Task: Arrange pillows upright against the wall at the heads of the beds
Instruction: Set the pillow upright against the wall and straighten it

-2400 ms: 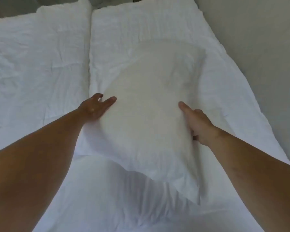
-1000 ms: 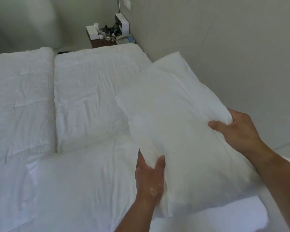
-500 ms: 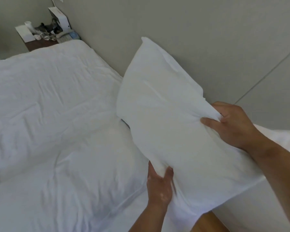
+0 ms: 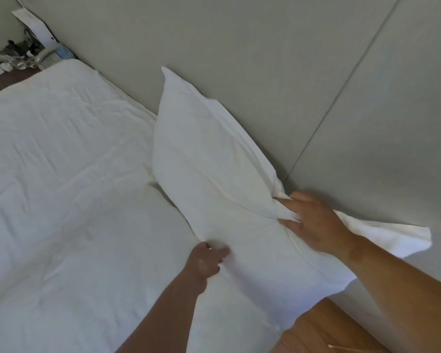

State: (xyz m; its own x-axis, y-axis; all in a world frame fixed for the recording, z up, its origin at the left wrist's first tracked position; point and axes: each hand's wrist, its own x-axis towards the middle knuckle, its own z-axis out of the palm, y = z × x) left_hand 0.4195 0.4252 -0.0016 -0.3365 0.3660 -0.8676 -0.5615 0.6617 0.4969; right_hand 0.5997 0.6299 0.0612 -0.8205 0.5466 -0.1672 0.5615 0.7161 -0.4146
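A white pillow stands on its long edge, leaning against the grey wall at the head of the bed. My left hand pinches its lower front edge where it meets the bed. My right hand grips the bunched fabric at its near end, beside the wall. The loose end of the pillowcase trails past my right wrist along the wall.
A white duvet covers the bed. A wooden bedside table with a white box and small items stands at the far left corner. Wooden floor shows at the bottom right, beside the bed.
The pillow has gone from held in the air to standing against the wall. My left hand slid to its lower front edge, and my right hand stayed on the near end.
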